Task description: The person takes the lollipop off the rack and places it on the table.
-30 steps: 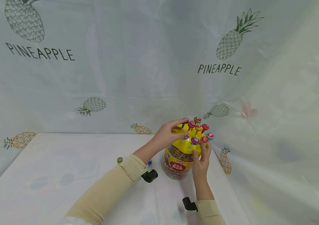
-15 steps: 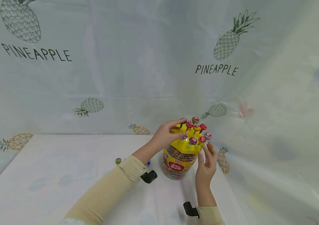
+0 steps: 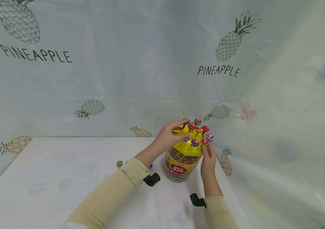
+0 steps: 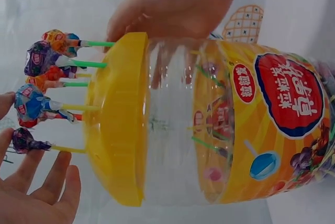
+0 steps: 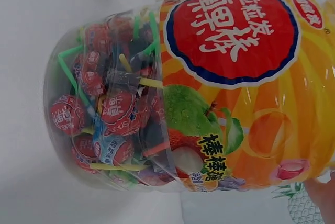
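A clear candy jar (image 3: 179,165) with a yellow and red label stands upright on the table, lollipops inside it. Several wrapped lollipops stick up from its yellow lid (image 4: 115,114). My left hand (image 3: 165,138) reaches over the lid's left side, thumb by a blue lollipop (image 4: 29,101) and index finger at a purple lollipop (image 4: 23,140); its other fingers lie loosely beside the stick. At the lid's right side my right hand (image 3: 208,163) grips the rim, just below a red lollipop (image 3: 204,141). Its fingers partly show through the clear wall in the left wrist view.
Loose lollipops lie on the white table left of the jar, a green one (image 3: 119,164) and a blue one (image 3: 151,165) partly behind the left forearm. Behind the table hangs a pineapple-print curtain (image 3: 151,79). Each wrist carries a black camera (image 3: 152,179).
My right hand came away from the lid to the right, then returned to its right side. My left hand has stayed at the lollipops, and the view has shifted slightly.
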The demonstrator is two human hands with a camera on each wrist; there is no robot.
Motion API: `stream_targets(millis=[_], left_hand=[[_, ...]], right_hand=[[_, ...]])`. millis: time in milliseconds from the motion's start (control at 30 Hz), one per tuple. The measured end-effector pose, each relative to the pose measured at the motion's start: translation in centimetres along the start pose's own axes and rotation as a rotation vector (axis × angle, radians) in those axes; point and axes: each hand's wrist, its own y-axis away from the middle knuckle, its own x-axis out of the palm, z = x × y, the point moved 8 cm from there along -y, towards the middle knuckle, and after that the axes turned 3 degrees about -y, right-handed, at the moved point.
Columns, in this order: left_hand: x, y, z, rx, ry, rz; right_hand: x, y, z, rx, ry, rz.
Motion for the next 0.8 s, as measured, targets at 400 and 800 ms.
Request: stream_targets(millis=[400,800], left_hand=[[-4.2,1.5,0.0,0.028,0.114,-0.093],[-9.1,7.4,6.8,-0.174,0.082,-0.183]], right_hand=[[1.0,-0.7,-1.1,0.032,0.003,0.051],[1.0,-0.6,-1.2,-0.110,-0.173,-0.046]])
